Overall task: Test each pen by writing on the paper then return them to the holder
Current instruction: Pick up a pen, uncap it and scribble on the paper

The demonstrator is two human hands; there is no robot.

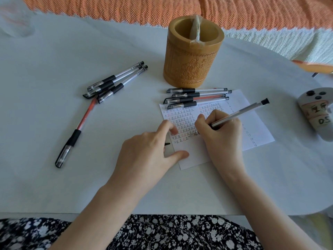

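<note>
A white paper (255, 123) covered in rows of written marks lies on the table. My right hand (220, 130) grips a clear pen (241, 112) with its tip on the paper. My left hand (149, 152) presses the paper's left edge, fingers spread; a small black cap tip (167, 143) shows under its palm. A carved bamboo holder (192, 56) stands behind the paper. Several capped pens (196, 98) lie side by side on the paper's top edge. Another bunch of pens (115, 82) lies to the left, with one red pen (75, 132) beside it.
A grey device with buttons and taped labels (319, 112) sits at the right edge. An orange woven cloth (126, 8) lies behind the white table (54, 51). An orange object (313, 67) pokes in at the far right.
</note>
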